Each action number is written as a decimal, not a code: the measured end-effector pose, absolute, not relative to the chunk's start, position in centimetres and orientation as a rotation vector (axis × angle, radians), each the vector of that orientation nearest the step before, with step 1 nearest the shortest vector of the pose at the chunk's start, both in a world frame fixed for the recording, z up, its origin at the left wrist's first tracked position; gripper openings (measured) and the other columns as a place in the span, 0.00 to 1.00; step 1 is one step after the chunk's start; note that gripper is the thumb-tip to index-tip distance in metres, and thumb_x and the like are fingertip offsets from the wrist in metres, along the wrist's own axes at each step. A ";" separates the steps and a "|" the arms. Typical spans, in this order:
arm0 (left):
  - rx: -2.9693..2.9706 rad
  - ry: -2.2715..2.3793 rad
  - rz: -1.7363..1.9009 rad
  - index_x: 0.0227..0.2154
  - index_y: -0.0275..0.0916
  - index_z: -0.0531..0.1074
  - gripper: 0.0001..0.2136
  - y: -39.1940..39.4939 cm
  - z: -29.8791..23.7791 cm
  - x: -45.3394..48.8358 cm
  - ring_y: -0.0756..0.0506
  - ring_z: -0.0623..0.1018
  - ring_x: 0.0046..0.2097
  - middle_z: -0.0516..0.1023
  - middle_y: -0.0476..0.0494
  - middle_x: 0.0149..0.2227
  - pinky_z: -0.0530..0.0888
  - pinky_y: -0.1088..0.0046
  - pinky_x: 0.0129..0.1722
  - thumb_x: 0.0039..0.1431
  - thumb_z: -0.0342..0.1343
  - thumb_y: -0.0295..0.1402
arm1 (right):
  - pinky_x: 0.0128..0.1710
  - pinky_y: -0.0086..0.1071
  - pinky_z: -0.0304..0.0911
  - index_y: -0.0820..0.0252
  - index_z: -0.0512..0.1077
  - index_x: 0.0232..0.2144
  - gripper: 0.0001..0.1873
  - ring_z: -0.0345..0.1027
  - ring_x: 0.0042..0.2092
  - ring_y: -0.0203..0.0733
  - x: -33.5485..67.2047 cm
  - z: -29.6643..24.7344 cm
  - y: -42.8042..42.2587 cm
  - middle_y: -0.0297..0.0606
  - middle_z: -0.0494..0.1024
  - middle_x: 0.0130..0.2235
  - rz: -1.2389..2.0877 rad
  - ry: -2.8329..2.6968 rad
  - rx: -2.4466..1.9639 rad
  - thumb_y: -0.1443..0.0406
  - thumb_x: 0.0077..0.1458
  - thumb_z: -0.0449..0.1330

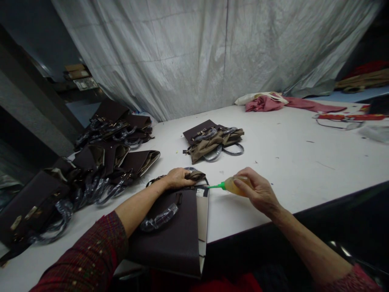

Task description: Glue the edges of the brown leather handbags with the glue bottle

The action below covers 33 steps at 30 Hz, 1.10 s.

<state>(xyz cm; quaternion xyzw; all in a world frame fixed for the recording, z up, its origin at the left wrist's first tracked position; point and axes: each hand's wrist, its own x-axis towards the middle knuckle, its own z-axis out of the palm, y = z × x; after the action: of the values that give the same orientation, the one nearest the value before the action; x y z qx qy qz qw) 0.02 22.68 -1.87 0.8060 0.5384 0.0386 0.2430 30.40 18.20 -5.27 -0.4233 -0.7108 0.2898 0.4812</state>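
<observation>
A dark brown handbag (170, 243) lies at the table's front edge, its near end jutting past it. Its open side shows a pale inner layer (201, 219). My left hand (178, 178) is closed on the bag's upper part, by a bunched piece of brown lining (195, 175). In my right hand (258, 190) is a squeeze bottle (238, 185) of amber liquid, tilted sideways. Its thin green nozzle (216, 186) points left, its tip at the bag's open upper corner; whether it touches is hard to tell. A plastic-wrapped handle (159, 219) rests on the bag.
Several dark brown handbags (112, 162) with wrapped handles are piled on the left of the white table (267, 150). Another bag (212, 140), its brown lining pulled out, lies ahead. Pink cloth (264, 103) and eyeglasses (340, 123) lie at the far right. A grey sheet (194, 52) hangs behind.
</observation>
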 end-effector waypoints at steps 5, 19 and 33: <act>2.204 1.472 0.106 0.31 0.40 0.79 0.17 22.7 -2.0 0.1 0.48 0.71 0.29 0.72 0.51 0.23 0.61 0.75 0.29 0.54 0.56 0.49 | 0.40 0.41 0.64 0.54 0.73 0.37 0.07 0.69 0.39 0.47 30.3 -4.7 17.9 0.40 0.73 0.38 0.570 -1.874 -0.920 0.59 0.62 0.58; 2.192 1.500 0.104 0.36 0.41 0.80 0.18 22.5 -2.1 0.2 0.47 0.73 0.31 0.74 0.50 0.25 0.62 0.75 0.30 0.53 0.56 0.49 | 0.39 0.42 0.65 0.54 0.75 0.34 0.08 0.68 0.37 0.47 30.6 -4.0 18.4 0.40 0.74 0.35 0.628 -1.834 -0.901 0.57 0.59 0.61; 2.163 1.498 0.134 0.38 0.41 0.81 0.19 22.7 -2.4 0.1 0.47 0.72 0.31 0.74 0.51 0.25 0.61 0.75 0.30 0.52 0.57 0.50 | 0.37 0.41 0.66 0.53 0.77 0.34 0.09 0.68 0.35 0.46 30.9 -3.8 17.3 0.39 0.75 0.34 0.757 -1.852 -0.905 0.56 0.58 0.63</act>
<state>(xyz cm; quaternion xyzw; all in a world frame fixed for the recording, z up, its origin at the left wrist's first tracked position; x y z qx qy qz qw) 0.06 22.66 -2.36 0.7947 0.5505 0.0494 0.2510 30.87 17.34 -3.81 -0.3669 -0.7509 0.3069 0.4554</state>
